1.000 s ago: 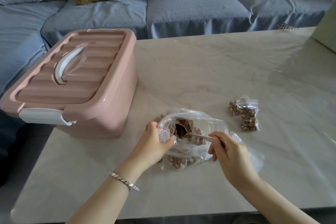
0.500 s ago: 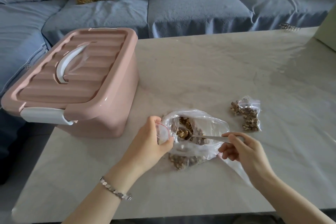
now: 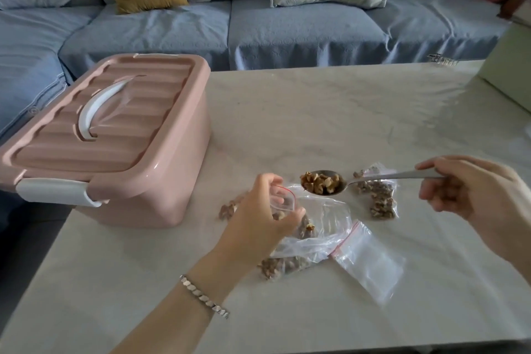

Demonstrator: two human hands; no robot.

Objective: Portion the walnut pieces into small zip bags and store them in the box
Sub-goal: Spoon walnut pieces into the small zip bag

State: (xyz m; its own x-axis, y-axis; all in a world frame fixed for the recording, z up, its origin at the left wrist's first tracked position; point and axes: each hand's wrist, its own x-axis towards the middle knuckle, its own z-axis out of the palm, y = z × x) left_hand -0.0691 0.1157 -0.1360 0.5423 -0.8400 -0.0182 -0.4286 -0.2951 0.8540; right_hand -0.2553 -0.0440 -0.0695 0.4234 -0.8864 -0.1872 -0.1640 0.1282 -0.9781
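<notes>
a small zip bag (image 3: 283, 200) with a red seal line is pinched at its mouth by the left hand (image 3: 258, 218). the fingers (image 3: 268, 181) are curled round the far side and the thumb is set against the near side, so that the mouth is held open. a metal spoon (image 3: 382, 178) is gripped by the handle end in the right hand (image 3: 468, 190), with the fingers curled round it. the spoon's bowl is heaped with walnut pieces (image 3: 320, 183) and is held in the air just right of the small bag's mouth, apart from it. a large clear bag (image 3: 324, 218) is seen crumpled on the worktop (image 3: 316, 112) under and beside the left hand, with more walnut gathered at its near end. a filled bag (image 3: 379, 200) lies beyond the spoon handle, and an empty flat bag (image 3: 370, 264) lies just right of the large one. the pink box (image 3: 120, 152) stands at the left edge of the worktop, its lid on and its white handle folded flat. a bracelet (image 3: 204, 296) is worn on the left wrist. a blue sofa (image 3: 287, 29) is seen behind.
</notes>
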